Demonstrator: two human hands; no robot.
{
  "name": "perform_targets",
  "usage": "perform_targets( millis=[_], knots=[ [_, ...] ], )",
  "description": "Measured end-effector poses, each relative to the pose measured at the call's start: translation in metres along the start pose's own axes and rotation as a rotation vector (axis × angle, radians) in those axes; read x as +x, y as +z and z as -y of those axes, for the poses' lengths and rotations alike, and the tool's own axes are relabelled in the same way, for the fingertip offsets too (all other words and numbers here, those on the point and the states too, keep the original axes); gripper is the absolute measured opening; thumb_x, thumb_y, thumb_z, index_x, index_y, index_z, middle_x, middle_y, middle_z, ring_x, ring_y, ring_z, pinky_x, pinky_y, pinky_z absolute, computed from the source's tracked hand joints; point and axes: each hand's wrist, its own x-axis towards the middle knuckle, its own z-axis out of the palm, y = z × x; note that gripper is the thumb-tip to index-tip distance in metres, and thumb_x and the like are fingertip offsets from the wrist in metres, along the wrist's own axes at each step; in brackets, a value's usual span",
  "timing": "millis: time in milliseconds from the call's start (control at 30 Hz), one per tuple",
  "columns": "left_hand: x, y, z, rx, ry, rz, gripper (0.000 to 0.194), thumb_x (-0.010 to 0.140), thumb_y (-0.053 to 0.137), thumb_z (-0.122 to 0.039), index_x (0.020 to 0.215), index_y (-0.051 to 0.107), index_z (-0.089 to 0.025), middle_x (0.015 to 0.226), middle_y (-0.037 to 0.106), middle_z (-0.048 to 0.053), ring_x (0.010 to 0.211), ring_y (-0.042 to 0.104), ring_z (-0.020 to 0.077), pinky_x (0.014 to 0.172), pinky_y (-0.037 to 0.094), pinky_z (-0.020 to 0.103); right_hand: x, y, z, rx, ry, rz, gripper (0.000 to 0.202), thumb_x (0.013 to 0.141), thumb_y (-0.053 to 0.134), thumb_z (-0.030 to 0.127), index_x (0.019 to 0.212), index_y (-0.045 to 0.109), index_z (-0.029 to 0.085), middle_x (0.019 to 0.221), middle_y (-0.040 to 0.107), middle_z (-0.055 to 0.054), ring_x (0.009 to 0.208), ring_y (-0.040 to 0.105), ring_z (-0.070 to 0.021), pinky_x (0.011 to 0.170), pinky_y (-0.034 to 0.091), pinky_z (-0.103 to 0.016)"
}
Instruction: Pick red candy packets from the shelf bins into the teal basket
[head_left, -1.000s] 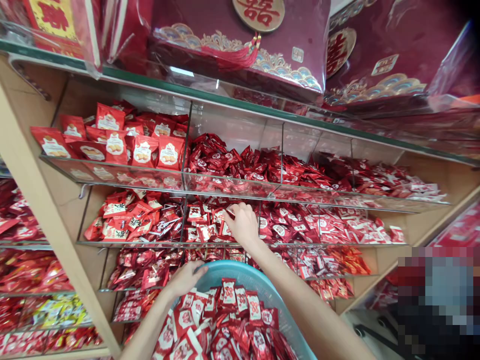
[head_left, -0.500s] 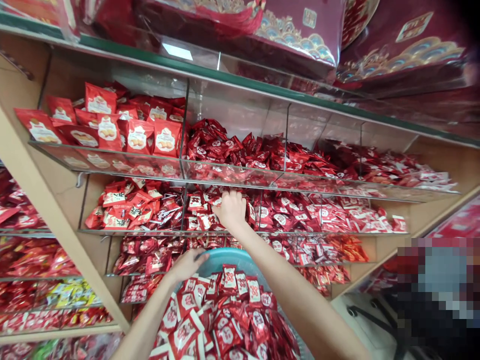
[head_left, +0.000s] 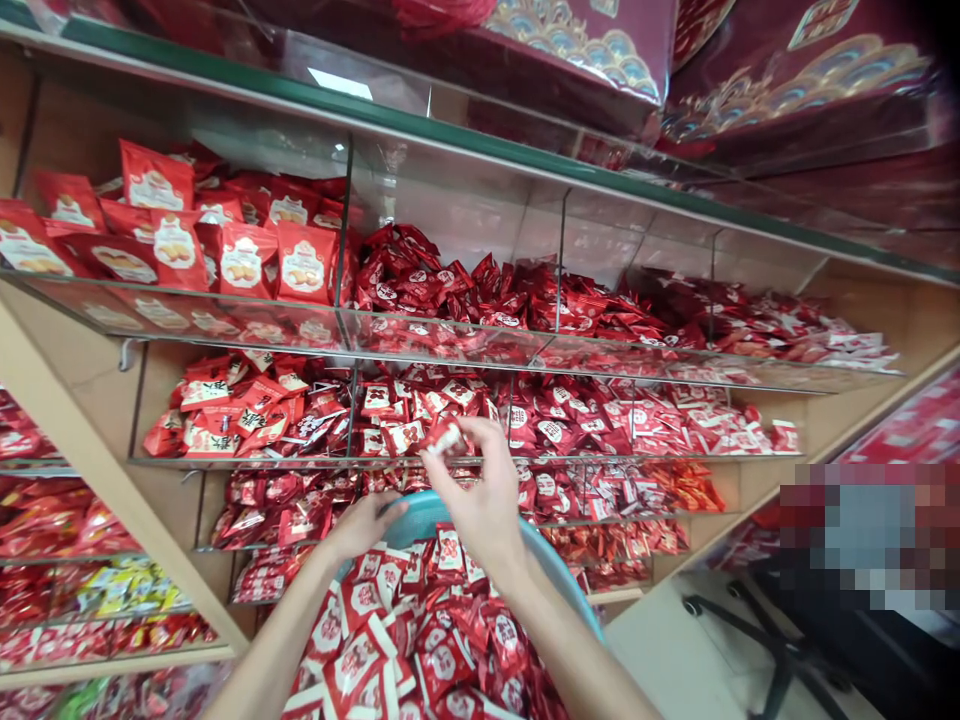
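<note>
My right hand (head_left: 486,490) is raised just in front of the middle shelf, thumb and fingers pinching a small red-and-white candy packet (head_left: 444,440). Below it stands a blue-green plastic basin (head_left: 566,575), heaped with red and white wrapped packets (head_left: 446,660). On the basin's far left rim rests my left hand (head_left: 367,525), its fingers curled over the edge. Behind my right hand, a shelf compartment holds similar red-and-white packets (head_left: 405,435).
Clear dividers split the shelves into compartments of red packets (head_left: 577,300). Larger red bags (head_left: 244,260) sit upper left. A glass shelf edge (head_left: 450,135) runs overhead, below dark red gift boxes (head_left: 570,50). At lower right are a black chair base (head_left: 780,640) and a blurred-out patch.
My right hand has drawn back from the middle shelf compartment toward the basin and now holds a packet. My left hand stays at the rim. The view has shifted slightly.
</note>
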Motion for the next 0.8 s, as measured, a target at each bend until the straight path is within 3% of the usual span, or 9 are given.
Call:
perform_targets(
  millis=[167,300,367,467,600,800],
  knots=[
    [0.001,0.000,0.001,0.057,0.029,0.016,0.047,0.078,0.039,-0.057,0.087,0.063,-0.018,0.081,0.067,0.000,0.074,0.057,0.0175,0.070,0.042,0.025,-0.071,-0.021,-0.010,0.482,0.645,-0.098,0.033,0.075,0.063,0.035,0.100,0.046,0.022,0.085,0.057,0.001,0.071,0.055,-0.0111,0.067,0.046,-0.025],
    [0.001,0.000,0.001,0.058,0.051,0.016,0.044,0.080,0.039,-0.054,0.093,0.063,-0.019,0.093,0.066,0.001,0.085,0.057,0.0189,0.078,0.041,0.026,-0.100,-0.030,-0.026,0.634,0.907,-0.127,0.049,0.072,0.065,0.038,0.116,0.043,0.029,0.090,0.058,0.002,0.069,0.057,-0.0117,0.061,0.048,-0.025],
    [0.001,0.001,0.001,0.048,0.044,0.023,0.045,0.080,0.040,-0.055,0.093,0.063,-0.019,0.093,0.067,0.001,0.084,0.057,0.0191,0.078,0.041,0.026,-0.106,-0.035,-0.031,0.612,0.921,-0.087,0.057,0.072,0.066,0.037,0.122,0.041,0.032,0.107,0.058,-0.001,0.088,0.059,-0.0159,0.072,0.049,-0.029],
    [0.001,0.001,0.000,0.045,0.049,0.022,0.046,0.079,0.039,-0.055,0.091,0.064,-0.018,0.087,0.067,0.001,0.079,0.057,0.0182,0.075,0.042,0.026,-0.112,-0.039,-0.034,0.564,0.813,0.012,0.061,0.073,0.065,0.034,0.128,0.038,0.032,0.128,0.049,-0.003,0.115,0.047,-0.0200,0.093,0.042,-0.036],
    [0.001,0.001,-0.002,0.063,0.045,0.016,0.045,0.079,0.039,-0.055,0.088,0.063,-0.018,0.084,0.066,0.001,0.077,0.056,0.0178,0.073,0.042,0.026,-0.118,-0.042,-0.040,0.457,0.655,0.036,0.064,0.075,0.063,0.032,0.133,0.034,0.029,0.136,0.041,-0.004,0.123,0.039,-0.0217,0.103,0.031,-0.042],
    [0.002,0.001,-0.002,0.062,0.020,0.016,0.045,0.078,0.040,-0.056,0.084,0.063,-0.018,0.080,0.065,0.000,0.074,0.056,0.0171,0.070,0.043,0.025,-0.121,-0.068,-0.071,0.237,0.636,0.048,0.062,0.075,0.060,0.031,0.132,0.036,0.024,0.137,0.040,-0.006,0.123,0.039,-0.0207,0.103,0.033,-0.039]
  ],
)
